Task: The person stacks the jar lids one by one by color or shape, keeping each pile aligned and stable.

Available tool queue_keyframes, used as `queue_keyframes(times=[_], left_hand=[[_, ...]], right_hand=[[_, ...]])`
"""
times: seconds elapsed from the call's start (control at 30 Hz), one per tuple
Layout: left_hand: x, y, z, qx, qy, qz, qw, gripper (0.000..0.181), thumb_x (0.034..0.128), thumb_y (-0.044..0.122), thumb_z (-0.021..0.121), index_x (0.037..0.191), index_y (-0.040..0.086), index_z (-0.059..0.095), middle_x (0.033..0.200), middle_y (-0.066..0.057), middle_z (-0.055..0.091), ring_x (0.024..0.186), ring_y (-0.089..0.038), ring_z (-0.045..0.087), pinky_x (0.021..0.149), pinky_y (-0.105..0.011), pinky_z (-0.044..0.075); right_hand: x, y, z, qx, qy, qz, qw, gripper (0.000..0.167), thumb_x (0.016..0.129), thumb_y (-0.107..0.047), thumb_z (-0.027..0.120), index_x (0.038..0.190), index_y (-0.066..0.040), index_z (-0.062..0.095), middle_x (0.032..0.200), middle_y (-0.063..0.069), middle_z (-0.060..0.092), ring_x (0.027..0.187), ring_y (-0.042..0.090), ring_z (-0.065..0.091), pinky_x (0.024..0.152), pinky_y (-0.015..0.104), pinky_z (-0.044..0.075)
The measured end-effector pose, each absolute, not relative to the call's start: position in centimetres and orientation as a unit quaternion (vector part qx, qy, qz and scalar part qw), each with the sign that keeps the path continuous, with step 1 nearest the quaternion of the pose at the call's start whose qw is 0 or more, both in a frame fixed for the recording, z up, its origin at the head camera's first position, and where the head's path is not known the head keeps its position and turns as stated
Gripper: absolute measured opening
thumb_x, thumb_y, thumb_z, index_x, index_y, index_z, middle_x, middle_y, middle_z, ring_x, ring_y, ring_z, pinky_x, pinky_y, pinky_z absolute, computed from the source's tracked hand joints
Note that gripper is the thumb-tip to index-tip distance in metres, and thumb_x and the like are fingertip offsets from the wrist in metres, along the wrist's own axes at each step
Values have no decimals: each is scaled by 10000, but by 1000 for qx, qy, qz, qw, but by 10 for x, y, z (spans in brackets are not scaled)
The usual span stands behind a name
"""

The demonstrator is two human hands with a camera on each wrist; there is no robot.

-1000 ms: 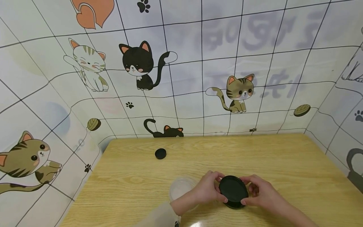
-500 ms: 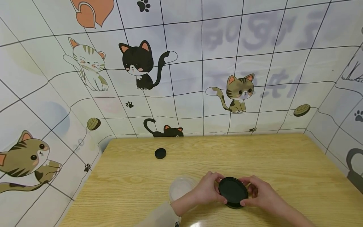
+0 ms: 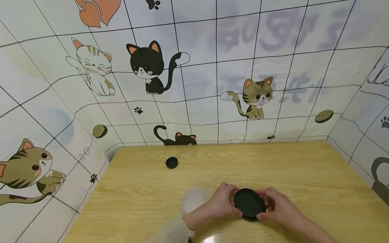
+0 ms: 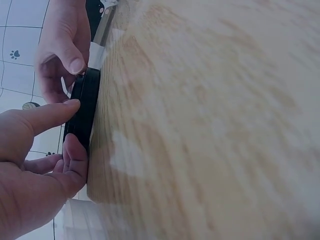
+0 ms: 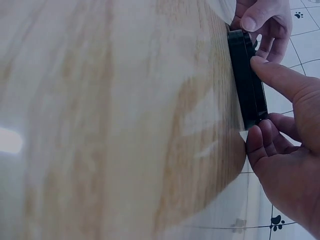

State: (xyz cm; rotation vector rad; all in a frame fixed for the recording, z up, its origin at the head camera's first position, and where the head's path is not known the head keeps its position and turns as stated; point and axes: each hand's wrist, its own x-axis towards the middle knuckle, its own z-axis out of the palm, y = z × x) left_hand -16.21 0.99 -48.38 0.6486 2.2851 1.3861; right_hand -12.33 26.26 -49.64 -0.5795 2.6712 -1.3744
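A black round lid (image 3: 250,204) with a raised rim lies flat on a black round base (image 5: 241,75) of about the same width, low on the table. A seam runs along their side in both wrist views. My left hand (image 3: 222,204) pinches the left edge, thumb at the near side and fingers behind. On the opposite edge my right hand (image 3: 278,206) holds the lid likewise, its thumb (image 5: 270,72) near the top rim. A clear round plastic container (image 3: 193,200) stands left of the lid, partly hidden by my left wrist.
A small black round cap (image 3: 172,162) sits at the back left of the wooden table (image 3: 273,162). Cat-print cloth (image 3: 200,84) rises behind the table and along both sides.
The lid was tilted, with part of the base showing at the near edge; it has come down level over the base. Both hands keep their hold. The view has tipped slightly downward.
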Motion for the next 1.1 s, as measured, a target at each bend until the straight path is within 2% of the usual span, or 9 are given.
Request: queue_keyframes(times=[0.3,0.8,1.1], left_hand=[[-161,9,-480,230,815,497,192,653,691,-57,911,1267,-4,610,1043,-6,457,681,-26,520,657,-176,481],[-164,10,-477,219,826,477,205,681,696,-49,910,1301,3,600,1057,2,440,665,-44,533,656,-188,476],[-166,11,-478,219,835,463,200,698,680,-35,922,1302,13,609,1036,21,454,672,-53,506,698,-194,460]], right_hand=[[-125,261,-493,-189,873,-445,58,690,756,-182,927,1324,44,606,1016,49,509,776,83,454,612,251,464],[-126,259,-494,-200,873,-443,46,692,762,-222,924,1318,49,613,989,37,498,761,80,449,600,249,452],[-127,258,-491,-200,880,-427,58,720,759,-231,924,1332,68,606,992,39,484,752,71,432,602,251,426]])
